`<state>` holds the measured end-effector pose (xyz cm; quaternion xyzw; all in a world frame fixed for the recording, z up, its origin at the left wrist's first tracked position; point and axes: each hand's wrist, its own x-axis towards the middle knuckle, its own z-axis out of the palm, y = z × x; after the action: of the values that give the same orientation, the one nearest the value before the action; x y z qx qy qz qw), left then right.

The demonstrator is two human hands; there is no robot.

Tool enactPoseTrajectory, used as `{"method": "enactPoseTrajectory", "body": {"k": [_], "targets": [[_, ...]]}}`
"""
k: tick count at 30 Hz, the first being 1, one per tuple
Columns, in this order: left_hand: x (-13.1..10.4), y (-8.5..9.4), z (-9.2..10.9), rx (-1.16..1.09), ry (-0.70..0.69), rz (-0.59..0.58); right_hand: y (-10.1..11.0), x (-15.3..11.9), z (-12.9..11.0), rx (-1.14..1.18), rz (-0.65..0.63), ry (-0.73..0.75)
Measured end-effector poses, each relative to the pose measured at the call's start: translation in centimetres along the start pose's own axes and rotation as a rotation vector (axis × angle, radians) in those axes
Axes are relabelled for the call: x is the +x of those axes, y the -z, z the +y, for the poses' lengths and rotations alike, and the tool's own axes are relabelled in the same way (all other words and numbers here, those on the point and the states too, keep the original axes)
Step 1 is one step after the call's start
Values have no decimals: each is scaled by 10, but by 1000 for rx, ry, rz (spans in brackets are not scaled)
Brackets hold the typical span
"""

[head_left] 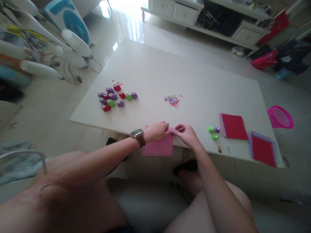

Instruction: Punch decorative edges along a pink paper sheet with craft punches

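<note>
A pink sheet [157,147] with small holes along its edges juts over the table's near edge. My left hand [156,131], below a wristwatch, lies over the sheet's upper part with its fingers pressed together near the right corner. Close beside it, my right hand [186,132] has its fingers closed round a small purple punch [173,130] at that corner. The two hands nearly meet there, and the fingers hide much of the punch. Whether the left fingertips grip the sheet or the punch is hard to make out.
Several coloured punches [112,96] stand at the table's left. Paper bits [172,100] lie mid-table. To the right are a few punches [215,137], stacked red sheets [235,126] and hole-edged sheets [263,149]. A pink basket [281,117] is beyond the right edge.
</note>
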<state>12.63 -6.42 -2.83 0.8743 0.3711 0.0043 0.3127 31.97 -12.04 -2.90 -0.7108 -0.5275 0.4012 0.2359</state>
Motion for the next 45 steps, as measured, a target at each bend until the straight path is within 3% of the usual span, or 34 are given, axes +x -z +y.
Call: {"method": "enactPoseTrajectory", "body": {"k": [9,29,40,45], "targets": [[4,-3,4,54,60,13,-3,6,-19,-306,13,-101],[7,-6,11,154,85,-22,-2,15,-21,-412,-50,-177],[6,-4,-1,94,-23,-20,19,10,-17,-152,-93,7],[3,-5,-3,43,-1,-38,12,4,-19,-250,-56,248]]}}
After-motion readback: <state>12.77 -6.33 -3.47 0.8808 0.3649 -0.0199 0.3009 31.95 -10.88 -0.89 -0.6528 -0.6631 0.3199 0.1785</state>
